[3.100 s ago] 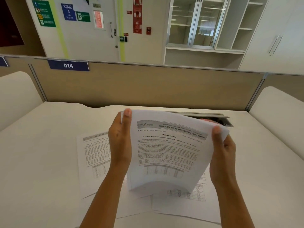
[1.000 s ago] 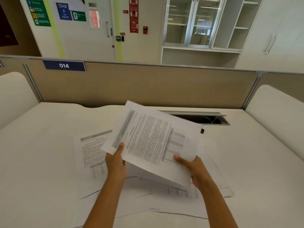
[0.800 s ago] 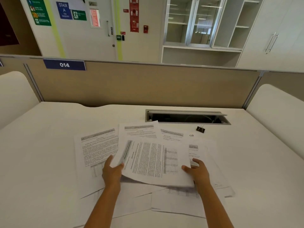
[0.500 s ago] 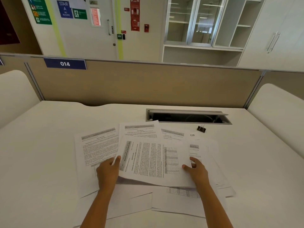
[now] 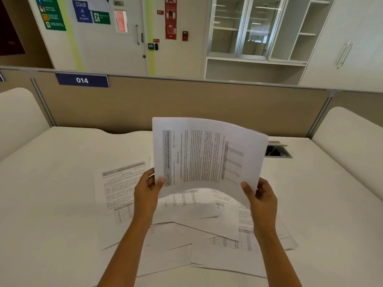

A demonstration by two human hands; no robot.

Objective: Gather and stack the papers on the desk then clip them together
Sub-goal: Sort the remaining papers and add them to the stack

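Head view: printed papers (image 5: pixel 207 154) upright, text sideways and blurred.
Left grip (image 5: pixel 147 191): pinched their lower-left corner.
Right grip (image 5: pixel 263 197): pinched their lower-right corner.
Hidden: cable hatch (image 5: pixel 278 152) mostly behind papers.

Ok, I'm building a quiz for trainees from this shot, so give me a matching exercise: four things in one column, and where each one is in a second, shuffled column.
Things
1. held papers
2. loose sheets
3. 014 label
4. cable hatch

Places
A. on the partition, upper left
B. recessed in the desk, partly hidden behind the held papers
C. up above the desk, pinched by the left hand and the right hand
D. spread flat on the desk

Pairs: 1-C, 2-D, 3-A, 4-B
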